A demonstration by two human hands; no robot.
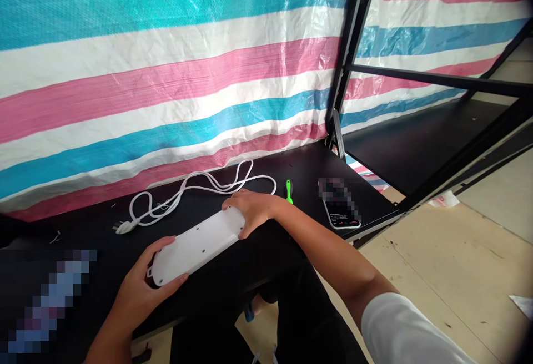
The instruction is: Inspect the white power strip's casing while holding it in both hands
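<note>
A white power strip (195, 248) lies bottom side up between my hands, screw holes showing on its flat back. My left hand (144, 278) grips its near-left end, thumb along the front edge and fingers over the far edge. Around the far-right end my right hand (252, 211) is closed, with the thumb on the near side. The white cord (183, 189) loops on the black table behind the strip and ends in a plug (124, 227) at the left. Just right of my right hand is a screwdriver (288, 191) with a green and dark handle.
A phone (341, 208) lies near the right end of the black table (266, 258). A blurred-out dark object (50, 303) is at the lower left. Striped plastic sheeting (175, 81) hangs behind, and a black metal frame (350, 47) stands at the right.
</note>
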